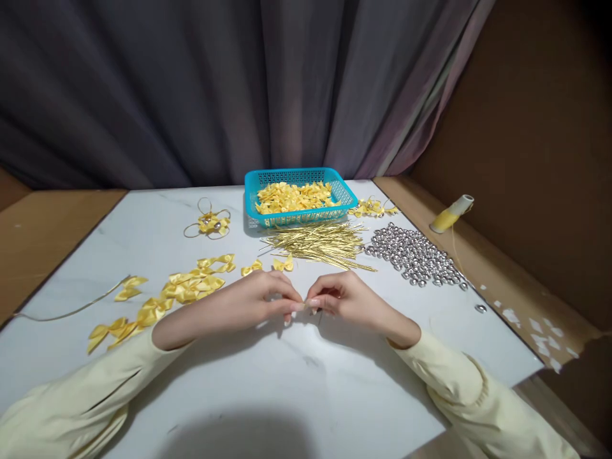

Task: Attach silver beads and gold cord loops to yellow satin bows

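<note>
Above the middle of the white table, my left hand (271, 298) and my right hand (342, 296) meet fingertip to fingertip. Both are closed in a pinch. Whatever lies between the fingers is tiny and mostly covered; a thin dark end shows under the right fingers. Just beyond the left hand lie two yellow ribbon bows (283, 263). More satin bows (191, 287) spread in a loose trail to the left of that hand. Past both hands is a heap of gold wire ties (318, 243). To the right sits a pile of shiny silver beads (414, 255).
A blue basket (253, 213) of yellow bows stands at the back. Looped bow pieces lie at the back left (213, 223) and beside the basket (373, 207). A yellow thread spool (452, 213) rests on the right ledge, near white scraps (540, 338). A curtain (296, 83) hangs behind.
</note>
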{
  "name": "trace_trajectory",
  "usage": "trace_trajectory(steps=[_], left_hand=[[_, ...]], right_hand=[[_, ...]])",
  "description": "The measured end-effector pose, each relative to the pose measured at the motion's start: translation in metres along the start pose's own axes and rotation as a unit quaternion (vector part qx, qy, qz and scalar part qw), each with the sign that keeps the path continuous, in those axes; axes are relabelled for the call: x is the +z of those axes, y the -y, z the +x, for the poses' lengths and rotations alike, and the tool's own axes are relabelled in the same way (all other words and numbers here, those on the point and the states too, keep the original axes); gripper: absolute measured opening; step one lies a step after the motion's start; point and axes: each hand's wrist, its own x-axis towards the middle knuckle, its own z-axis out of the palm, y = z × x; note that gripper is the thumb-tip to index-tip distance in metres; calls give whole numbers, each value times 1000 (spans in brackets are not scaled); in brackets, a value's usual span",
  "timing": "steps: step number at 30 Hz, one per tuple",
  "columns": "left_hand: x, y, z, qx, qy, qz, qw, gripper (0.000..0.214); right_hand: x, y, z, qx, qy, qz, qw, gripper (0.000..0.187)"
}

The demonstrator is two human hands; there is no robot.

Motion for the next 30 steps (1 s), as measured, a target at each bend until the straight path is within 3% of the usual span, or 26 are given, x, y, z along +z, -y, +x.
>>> trace_trajectory(steps=[12, 23, 30], left_hand=[[-5, -2, 0, -48, -4, -17, 999, 34], [0, 1, -1, -8, -20, -4, 1000, 33], [-2, 2, 0, 0, -8, -4, 1000, 30]], right_hand=[[0, 2, 1, 37, 12, 121, 992, 14], [-3, 2, 0, 25, 29, 132, 991, 12], [-12, 9, 0, 26, 83, 98, 991, 15]])
